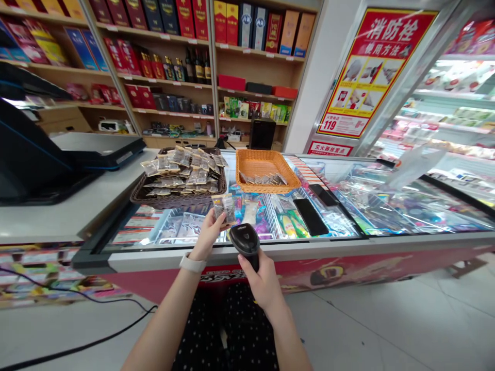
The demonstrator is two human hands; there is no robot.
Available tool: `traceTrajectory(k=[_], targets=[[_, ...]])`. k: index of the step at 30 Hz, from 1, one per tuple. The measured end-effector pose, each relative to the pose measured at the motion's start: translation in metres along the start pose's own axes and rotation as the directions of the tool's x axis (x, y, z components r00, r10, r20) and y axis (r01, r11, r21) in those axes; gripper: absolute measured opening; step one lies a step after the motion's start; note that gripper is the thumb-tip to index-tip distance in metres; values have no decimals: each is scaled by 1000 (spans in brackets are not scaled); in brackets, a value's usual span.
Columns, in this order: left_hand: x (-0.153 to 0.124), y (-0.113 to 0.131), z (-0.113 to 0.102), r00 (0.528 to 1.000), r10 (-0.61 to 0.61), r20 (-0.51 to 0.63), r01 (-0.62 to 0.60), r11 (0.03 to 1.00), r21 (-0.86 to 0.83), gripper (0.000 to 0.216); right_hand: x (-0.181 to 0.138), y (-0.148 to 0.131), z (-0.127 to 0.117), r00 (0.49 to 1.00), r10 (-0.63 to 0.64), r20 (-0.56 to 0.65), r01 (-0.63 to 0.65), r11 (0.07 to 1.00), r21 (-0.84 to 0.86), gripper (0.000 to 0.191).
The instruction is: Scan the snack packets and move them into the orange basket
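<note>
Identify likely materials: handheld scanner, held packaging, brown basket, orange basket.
Scanner: probably hard black plastic; smooth with a soft sheen.
Packaging: likely plastic film; looks see-through.
Brown basket: woven dark strands; wicker or plastic, can't tell.
Orange basket: tight, even weave, slight gloss; perhaps plastic rattan.

Scanner [244,234], near centre, showing smooth black plastic, catching soft highlights. Packet [229,210] just left of it glinting in clear plastic film. Dark brown basket [135,195], far left, showing rough woven texture; orange basket [265,155], far centre, showing woven surface, light sheen. Freezer lid [139,226] gleaming, smooth glass. Right of scanner, phone [310,216] showing glossy black face. Left table [42,219] looking smooth, satin grey. Far shelves [255,55] showing pale wood-look finish. Near trousers [249,330] showing matt cloth. Floor [348,330] shining, smooth tile.
</note>
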State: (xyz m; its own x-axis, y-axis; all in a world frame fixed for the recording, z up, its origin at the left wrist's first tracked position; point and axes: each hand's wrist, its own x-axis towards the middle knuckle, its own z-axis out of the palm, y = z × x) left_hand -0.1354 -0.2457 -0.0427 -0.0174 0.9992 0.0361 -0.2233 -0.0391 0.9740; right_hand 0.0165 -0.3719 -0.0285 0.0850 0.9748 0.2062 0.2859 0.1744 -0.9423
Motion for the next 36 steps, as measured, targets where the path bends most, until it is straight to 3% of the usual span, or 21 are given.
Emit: traceTrajectory(k=[20, 29, 36], targets=[[3, -20, -4, 992, 121, 19, -122, 988, 99, 41, 3, 4, 8, 999, 33, 26, -33, 999, -27, 36], [-2, -9, 2, 994, 111, 0, -111, 989, 93, 41, 2, 4, 9, 999, 43, 26, -42, 998, -44, 39], [-3, 2, 0, 998, -67, 0, 67, 998, -8, 50, 4, 7, 4, 999, 48, -25, -48, 999, 1, 37]])
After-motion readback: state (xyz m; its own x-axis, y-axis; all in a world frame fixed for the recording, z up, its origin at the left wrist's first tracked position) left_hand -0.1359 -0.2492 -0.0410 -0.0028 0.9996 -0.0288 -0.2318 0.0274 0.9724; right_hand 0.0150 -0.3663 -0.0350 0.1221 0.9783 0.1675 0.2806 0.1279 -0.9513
